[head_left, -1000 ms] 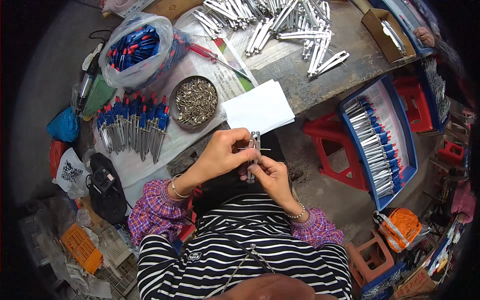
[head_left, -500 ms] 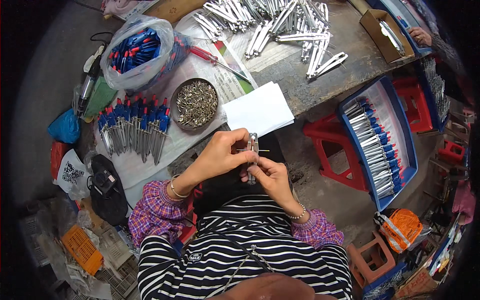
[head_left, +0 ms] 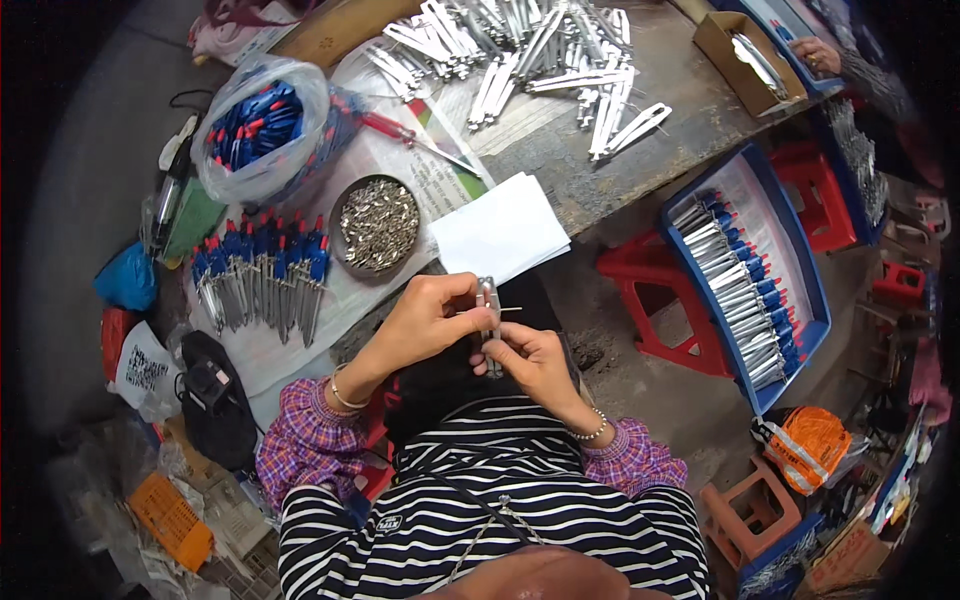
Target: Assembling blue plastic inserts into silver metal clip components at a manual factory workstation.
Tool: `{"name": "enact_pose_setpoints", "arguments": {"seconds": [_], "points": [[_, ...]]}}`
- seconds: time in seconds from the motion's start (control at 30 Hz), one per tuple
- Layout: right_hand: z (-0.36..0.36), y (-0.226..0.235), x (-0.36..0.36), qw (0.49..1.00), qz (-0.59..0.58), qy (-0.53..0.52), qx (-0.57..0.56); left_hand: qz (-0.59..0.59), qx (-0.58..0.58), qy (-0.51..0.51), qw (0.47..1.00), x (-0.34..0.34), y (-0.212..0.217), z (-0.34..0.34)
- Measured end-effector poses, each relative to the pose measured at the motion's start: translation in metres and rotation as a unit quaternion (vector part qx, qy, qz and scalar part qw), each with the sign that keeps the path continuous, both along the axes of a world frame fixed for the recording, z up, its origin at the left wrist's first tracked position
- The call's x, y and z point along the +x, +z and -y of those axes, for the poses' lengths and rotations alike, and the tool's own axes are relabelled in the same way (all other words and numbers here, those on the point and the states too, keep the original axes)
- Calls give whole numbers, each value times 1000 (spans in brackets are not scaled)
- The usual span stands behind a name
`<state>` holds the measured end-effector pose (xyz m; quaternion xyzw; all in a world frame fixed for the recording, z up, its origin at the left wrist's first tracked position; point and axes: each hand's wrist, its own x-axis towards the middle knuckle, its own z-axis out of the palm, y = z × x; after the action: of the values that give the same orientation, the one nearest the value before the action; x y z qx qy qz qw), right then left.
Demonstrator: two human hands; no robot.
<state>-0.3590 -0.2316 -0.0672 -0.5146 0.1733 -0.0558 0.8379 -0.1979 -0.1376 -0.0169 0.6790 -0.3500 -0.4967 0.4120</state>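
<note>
My left hand (head_left: 437,318) grips the upper part of a narrow silver metal piece (head_left: 487,290), pinched between thumb and fingers above my lap. Lower down, my right hand (head_left: 537,367) is closed round the same piece with its thumb on top. A thin pin-like rod (head_left: 511,309) sticks out to the right between the hands. The fingers hide much of the piece, so its full shape does not show. Just beyond the hands, white paper sheets (head_left: 500,230) lie at the table edge.
Left on the table are a bowl of small metal fasteners (head_left: 380,225), blue-and-silver pieces with red tips (head_left: 265,265), a plastic bag (head_left: 312,140) and a screwdriver (head_left: 390,127). Silver parts (head_left: 530,75) lie behind. Right, a blue tray (head_left: 815,345) rests on a red stool (head_left: 655,310); another person's hand (head_left: 818,55) shows beyond.
The view has shifted slightly. Both hands still grip the metal piece, which now stands more upright. The thin rod no longer shows on its left side.
</note>
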Motion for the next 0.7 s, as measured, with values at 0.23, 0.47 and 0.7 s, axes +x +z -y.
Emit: {"name": "enact_pose_setpoints", "arguments": {"seconds": [0.23, 0.47, 0.7], "points": [[19, 2, -5, 962, -39, 128, 237, -105, -52, 62, 991, 2, 14, 8], [23, -16, -18, 837, 50, 259, 479, -159, -106, -83, 978, 13, 19, 6], [32, -16, -21, 824, 83, 278, 487, -71, -134, -83, 985, 11, 22, 15]]}}
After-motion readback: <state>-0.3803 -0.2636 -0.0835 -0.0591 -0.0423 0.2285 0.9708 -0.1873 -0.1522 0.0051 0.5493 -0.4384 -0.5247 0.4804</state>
